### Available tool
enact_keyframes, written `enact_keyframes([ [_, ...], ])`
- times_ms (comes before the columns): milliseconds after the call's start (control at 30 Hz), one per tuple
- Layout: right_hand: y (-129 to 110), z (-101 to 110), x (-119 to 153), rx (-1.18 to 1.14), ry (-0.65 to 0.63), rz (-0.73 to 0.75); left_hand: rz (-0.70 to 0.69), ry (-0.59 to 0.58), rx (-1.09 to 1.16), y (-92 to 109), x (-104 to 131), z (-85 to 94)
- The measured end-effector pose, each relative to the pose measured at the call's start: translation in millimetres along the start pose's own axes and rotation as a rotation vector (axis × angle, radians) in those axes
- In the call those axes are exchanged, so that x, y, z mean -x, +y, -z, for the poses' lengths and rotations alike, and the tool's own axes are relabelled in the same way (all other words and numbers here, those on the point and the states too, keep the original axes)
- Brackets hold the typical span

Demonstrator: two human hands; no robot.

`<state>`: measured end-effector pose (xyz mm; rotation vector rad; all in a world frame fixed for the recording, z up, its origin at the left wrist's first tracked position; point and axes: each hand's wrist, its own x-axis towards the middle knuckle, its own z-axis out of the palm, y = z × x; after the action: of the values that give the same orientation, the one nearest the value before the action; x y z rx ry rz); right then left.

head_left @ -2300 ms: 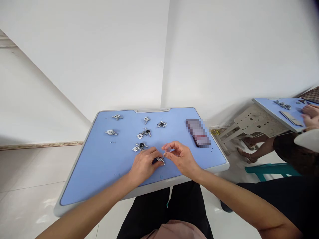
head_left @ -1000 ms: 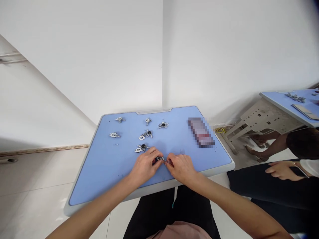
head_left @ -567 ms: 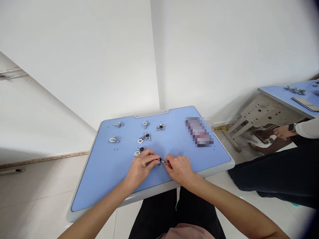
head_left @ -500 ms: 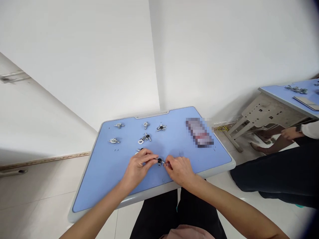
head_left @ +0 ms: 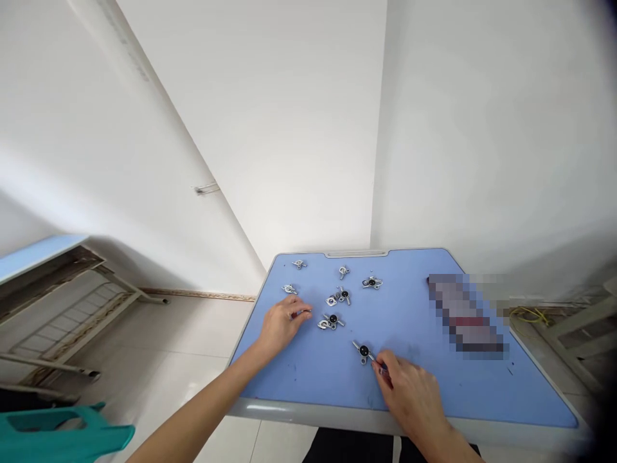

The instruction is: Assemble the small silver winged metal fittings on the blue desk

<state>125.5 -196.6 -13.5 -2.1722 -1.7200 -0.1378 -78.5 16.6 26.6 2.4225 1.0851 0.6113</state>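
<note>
My left hand (head_left: 284, 323) is over the left part of the blue desk, fingers pinched on something small that I cannot make out. My right hand (head_left: 409, 386), near the front edge, has its fingers closed around a thin item at the right arm of a metal part with a black round centre (head_left: 364, 351). Between the hands, farther back, lies another black-centred part (head_left: 332, 319) with a flat metal plate (head_left: 322, 325) beside it. Behind that are a third such part (head_left: 344, 294) and a small plate (head_left: 330, 300).
More metal pieces lie at the back: one (head_left: 289, 289) beyond my left hand, others (head_left: 299, 264), (head_left: 343, 272) and a black-centred one (head_left: 372, 283). A blurred-out flat object (head_left: 465, 315) is on the right. A teal stool (head_left: 67, 427) stands lower left, near another desk (head_left: 43, 254).
The view has turned left. My left hand has let go of the black-centred part and moved away to the left. My right hand stays at that part's right arm.
</note>
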Motion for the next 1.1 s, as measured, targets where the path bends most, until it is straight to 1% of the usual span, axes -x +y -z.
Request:
enact_keyframes([
  [100,1.0,-2.4,2.1,0.018,0.069,0.029,-0.031,0.009,-0.120,7.8,-36.1,-3.4],
  [200,0.1,-0.5,2.1,0.040,0.111,0.047,-0.033,-0.007,-0.188,10.0,-75.4,-13.1],
  [300,-0.7,0.8,1.1,0.051,0.142,0.060,-0.039,-0.035,-0.209,5.4,-99.7,-25.0],
  [400,-0.3,0.2,0.3,0.049,0.167,0.070,-0.037,-0.076,-0.238,-0.2,-106.6,-31.5],
  [467,-0.1,-0.5,0.0,0.049,0.184,0.071,-0.031,-0.101,-0.251,-1.9,-106.3,-31.1],
  [533,-0.2,-0.6,0.0,0.054,0.195,0.068,-0.020,-0.121,-0.259,-2.6,-105.5,-27.0],
  [633,-0.7,0.8,-0.5,0.056,0.196,0.056,-0.001,-0.131,-0.264,-6.8,-107.0,-14.0],
  [700,-0.7,2.1,-1.4,0.055,0.180,0.047,0.007,-0.116,-0.261,-15.1,-110.8,-0.9],
  [833,1.8,2.4,-4.7,0.079,0.098,0.014,0.052,-0.058,-0.269,-44.6,-124.4,25.8],
  [900,4.6,1.2,-6.1,0.081,0.058,-0.002,0.066,-0.063,-0.274,-60.2,-131.9,32.1],
  [1000,10.4,2.5,-9.0,0.043,0.023,0.001,0.030,-0.107,-0.253,-76.8,-141.4,28.8],
  [1100,13.6,14.4,-20.0,0.003,0.007,0.028,-0.020,-0.139,-0.208,-84.2,-149.0,17.8],
])
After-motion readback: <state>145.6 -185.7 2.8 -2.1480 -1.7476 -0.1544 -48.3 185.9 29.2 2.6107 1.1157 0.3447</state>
